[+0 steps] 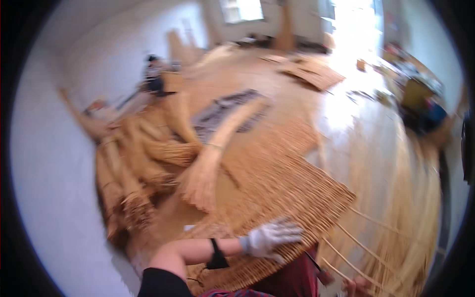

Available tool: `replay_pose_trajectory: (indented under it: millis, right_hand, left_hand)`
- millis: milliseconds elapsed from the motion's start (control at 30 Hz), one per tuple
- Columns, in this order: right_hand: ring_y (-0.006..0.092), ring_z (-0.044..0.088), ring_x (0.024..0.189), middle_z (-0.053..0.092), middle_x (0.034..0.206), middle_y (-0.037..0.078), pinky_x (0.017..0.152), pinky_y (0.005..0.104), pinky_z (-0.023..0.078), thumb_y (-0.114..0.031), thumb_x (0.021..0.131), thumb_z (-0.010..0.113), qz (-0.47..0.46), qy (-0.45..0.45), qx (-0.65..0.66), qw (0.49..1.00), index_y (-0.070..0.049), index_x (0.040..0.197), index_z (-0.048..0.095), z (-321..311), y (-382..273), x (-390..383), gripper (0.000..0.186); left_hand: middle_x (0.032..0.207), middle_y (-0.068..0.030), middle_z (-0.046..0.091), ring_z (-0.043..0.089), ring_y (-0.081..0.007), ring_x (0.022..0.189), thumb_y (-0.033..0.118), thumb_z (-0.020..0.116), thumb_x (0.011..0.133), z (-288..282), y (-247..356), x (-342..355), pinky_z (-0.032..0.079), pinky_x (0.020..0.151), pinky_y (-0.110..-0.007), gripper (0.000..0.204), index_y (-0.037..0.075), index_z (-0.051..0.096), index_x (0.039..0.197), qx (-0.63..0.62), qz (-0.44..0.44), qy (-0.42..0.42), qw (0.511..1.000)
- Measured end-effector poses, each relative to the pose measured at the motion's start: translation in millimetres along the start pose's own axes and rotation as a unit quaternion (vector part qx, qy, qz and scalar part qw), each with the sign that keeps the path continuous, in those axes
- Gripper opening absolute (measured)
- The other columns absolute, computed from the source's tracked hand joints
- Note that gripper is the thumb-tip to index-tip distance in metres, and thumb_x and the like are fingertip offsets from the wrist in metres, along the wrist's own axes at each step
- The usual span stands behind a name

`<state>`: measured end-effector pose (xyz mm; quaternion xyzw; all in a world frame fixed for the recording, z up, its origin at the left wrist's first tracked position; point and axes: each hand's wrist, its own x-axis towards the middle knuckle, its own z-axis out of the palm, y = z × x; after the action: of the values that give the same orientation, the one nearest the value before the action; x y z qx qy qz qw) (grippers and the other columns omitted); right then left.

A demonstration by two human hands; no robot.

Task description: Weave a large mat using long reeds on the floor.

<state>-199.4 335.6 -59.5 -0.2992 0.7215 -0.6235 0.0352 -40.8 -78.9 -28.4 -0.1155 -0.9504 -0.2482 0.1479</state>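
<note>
Evidently steadying it, the gloved left hand (pixel 269 238) lies spread, fingers open, on the woven wicker panel (pixel 287 188). Only fingertips of the right hand (pixel 357 286) show among loose stakes (pixel 356 247); its grip I cannot tell.

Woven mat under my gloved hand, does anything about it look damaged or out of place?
The woven mat shows no visible damage, though the picture is blurred. Loose stakes stick out bare past its right edge. The gloved left hand rests flat on it; tied reed bundles lie heaped alongside.
</note>
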Motion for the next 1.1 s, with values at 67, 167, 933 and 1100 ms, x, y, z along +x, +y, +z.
replay_pose_trajectory:
  millis: [67, 167, 933, 1100]
  right_hand:
    - [0.0263, 0.072, 0.09, 0.072, 0.106, 0.019, 0.074, 0.0359, 0.06, -0.002, 0.096, 0.079, -0.036, -0.044, -0.205, 0.977, -0.003, 0.122, 0.06, 3, 7, 6, 0.032]
    - [0.0276, 0.073, 0.09, 0.071, 0.11, 0.021, 0.076, 0.0378, 0.062, -0.002, 0.099, 0.075, -0.086, -0.014, 0.114, 0.99, -0.002, 0.116, 0.058, 30, 10, 9, 0.024]
    - [0.0272, 0.074, 0.091, 0.073, 0.103, 0.019, 0.082, 0.0345, 0.061, -0.013, 0.11, 0.061, 0.001, -0.093, -0.033, 0.995, 0.004, 0.115, 0.055, 72, -63, 89, 0.019]
    - [0.0274, 0.074, 0.088, 0.073, 0.099, 0.021, 0.078, 0.0365, 0.062, -0.018, 0.109, 0.063, -0.003, -0.071, -0.076, 0.995, 0.003, 0.112, 0.055, 72, -57, 89, 0.023]
  left_hand:
    - [0.169, -0.0115, 0.041, 0.036, -0.0344, 0.157, 0.075, 0.065, 0.088, 7, -3, 5, 0.021, 0.131, -0.061, 0.096, 0.017, 0.044, 0.162, -0.007, 0.009, 0.013, 1.0]
    - [0.173, -0.0079, 0.034, 0.03, -0.0332, 0.159, 0.081, 0.051, 0.093, 15, -7, 6, 0.018, 0.132, -0.06, 0.096, 0.02, 0.037, 0.167, 0.018, 0.013, 0.016, 1.0]
    - [0.168, -0.0093, 0.041, 0.036, -0.0331, 0.157, 0.045, 0.067, 0.101, 25, -12, 0, 0.026, 0.131, -0.057, 0.067, 0.017, 0.048, 0.16, -0.043, 0.013, 0.062, 0.997]
    - [0.169, -0.0088, 0.041, 0.036, -0.032, 0.157, 0.045, 0.066, 0.102, 27, -12, -1, 0.026, 0.131, -0.056, 0.066, 0.018, 0.049, 0.159, -0.056, 0.002, 0.07, 0.996]
